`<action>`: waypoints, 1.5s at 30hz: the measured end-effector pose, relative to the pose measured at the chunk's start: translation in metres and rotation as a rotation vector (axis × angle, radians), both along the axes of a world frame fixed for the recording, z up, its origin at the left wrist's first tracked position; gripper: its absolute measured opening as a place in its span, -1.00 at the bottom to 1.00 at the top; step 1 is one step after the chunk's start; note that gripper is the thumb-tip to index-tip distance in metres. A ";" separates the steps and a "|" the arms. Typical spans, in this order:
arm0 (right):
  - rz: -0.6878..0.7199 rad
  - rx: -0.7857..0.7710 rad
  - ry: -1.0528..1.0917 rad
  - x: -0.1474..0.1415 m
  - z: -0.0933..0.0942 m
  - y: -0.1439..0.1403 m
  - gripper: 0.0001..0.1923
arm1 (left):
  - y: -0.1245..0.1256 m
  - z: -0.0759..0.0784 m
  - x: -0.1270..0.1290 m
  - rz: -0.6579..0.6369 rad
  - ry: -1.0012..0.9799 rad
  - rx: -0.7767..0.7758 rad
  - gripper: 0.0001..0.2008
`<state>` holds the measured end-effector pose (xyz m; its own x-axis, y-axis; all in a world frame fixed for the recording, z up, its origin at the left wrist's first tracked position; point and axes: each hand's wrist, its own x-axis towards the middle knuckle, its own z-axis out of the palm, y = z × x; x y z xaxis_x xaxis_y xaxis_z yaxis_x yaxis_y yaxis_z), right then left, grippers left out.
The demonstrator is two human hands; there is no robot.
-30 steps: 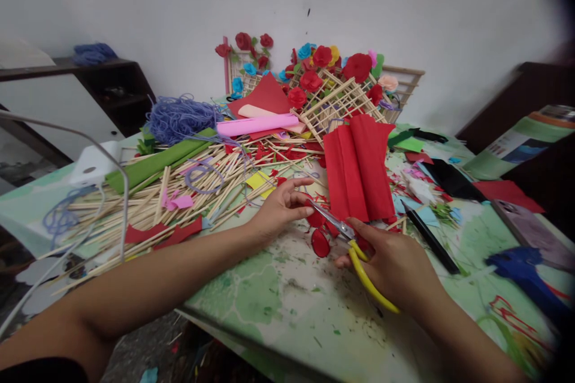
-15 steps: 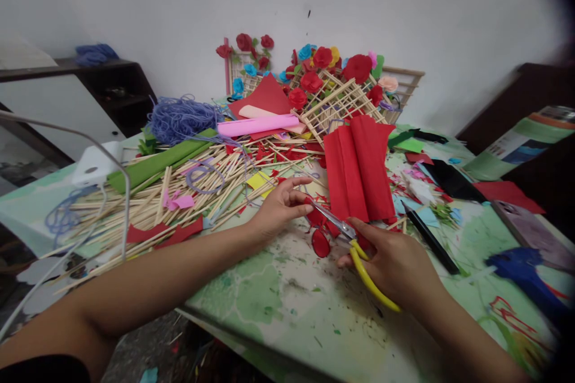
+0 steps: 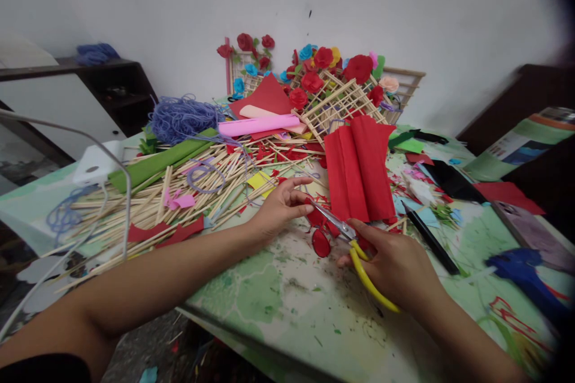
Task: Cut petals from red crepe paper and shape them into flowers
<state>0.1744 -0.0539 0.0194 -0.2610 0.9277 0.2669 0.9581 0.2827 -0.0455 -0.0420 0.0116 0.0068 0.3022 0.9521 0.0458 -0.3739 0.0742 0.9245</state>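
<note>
Far left of the folded red crepe paper sheet [image 3: 359, 170], a heap of thin bamboo sticks [image 3: 179, 191] and a tangle of purple yarn [image 3: 182, 116] cover the green map-printed worktop [image 3: 287, 299]. Nearer that sheet, the left hand [image 3: 281, 206] pinches a small scrap of red paper [image 3: 314, 215] between thumb and fingertips, just below the sheet's lower left corner. Right of it, the yellow-handled scissors [image 3: 354, 251] point their steel blades up-left into the scrap, and the right hand [image 3: 395, 269] is closed through the loops, below the sheet's bottom edge. I judge the scrap light, limp and easily torn, best held close beside the cut line so it stays taut. Compared with half a second ago, the hands and scissors sit almost unchanged, with the blades at much the same spot.
</note>
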 end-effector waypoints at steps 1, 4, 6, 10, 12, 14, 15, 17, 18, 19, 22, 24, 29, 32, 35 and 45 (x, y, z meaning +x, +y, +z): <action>-0.004 -0.001 -0.006 0.000 0.000 0.000 -0.53 | 0.000 0.000 0.000 0.001 0.001 0.003 -0.46; -0.015 -0.008 -0.010 0.000 0.001 0.000 -0.53 | 0.000 -0.001 0.000 -0.004 0.003 0.011 -0.46; -0.017 -0.009 -0.006 0.000 0.000 0.000 -0.53 | 0.001 -0.001 0.000 -0.006 -0.002 0.015 -0.45; -0.003 0.022 -0.026 0.000 -0.001 0.000 -0.54 | 0.001 -0.001 0.000 -0.002 -0.016 0.014 -0.45; 0.013 0.045 -0.034 0.000 -0.002 0.000 -0.53 | 0.001 0.000 0.000 -0.003 -0.015 0.012 -0.45; 0.032 0.054 -0.036 -0.001 -0.002 0.001 -0.53 | 0.001 0.000 0.000 -0.012 -0.009 0.006 -0.44; 0.038 0.053 -0.034 -0.001 -0.002 0.001 -0.52 | 0.001 0.000 0.000 -0.019 -0.004 0.002 -0.44; 0.044 0.044 -0.023 -0.002 -0.002 0.001 -0.52 | 0.001 -0.001 0.000 -0.034 0.007 -0.005 -0.44; 0.046 0.037 -0.015 -0.002 -0.002 0.001 -0.52 | 0.001 -0.001 0.000 -0.039 0.010 -0.007 -0.43; 0.047 0.030 -0.008 -0.002 -0.002 0.001 -0.52 | 0.001 -0.002 0.000 -0.042 0.012 -0.009 -0.43; 0.041 0.005 0.004 -0.002 -0.001 0.001 -0.52 | 0.000 -0.002 0.000 -0.041 0.013 -0.011 -0.44; 0.026 -0.011 0.015 -0.002 0.000 0.000 -0.51 | 0.000 -0.001 0.000 -0.036 0.014 -0.009 -0.44; -0.001 -0.073 0.073 -0.004 0.001 -0.001 -0.50 | 0.000 0.000 0.000 -0.037 0.011 -0.016 -0.44; -0.056 -0.110 0.198 -0.006 0.001 -0.001 -0.48 | 0.000 -0.001 0.000 -0.045 -0.003 -0.024 -0.43; -0.067 -0.189 0.508 -0.011 -0.002 0.000 -0.49 | -0.003 -0.004 0.003 -0.062 -0.022 -0.059 -0.43; 0.028 -0.485 1.380 -0.046 0.000 -0.002 -0.60 | -0.024 -0.013 0.015 -0.201 0.040 -0.110 -0.41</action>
<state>0.1279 -0.0556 0.0196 -0.0814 0.9966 -0.0160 0.0707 -0.0102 -0.9974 -0.0272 -0.0125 -0.0058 0.4858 0.8712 -0.0708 -0.3047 0.2448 0.9205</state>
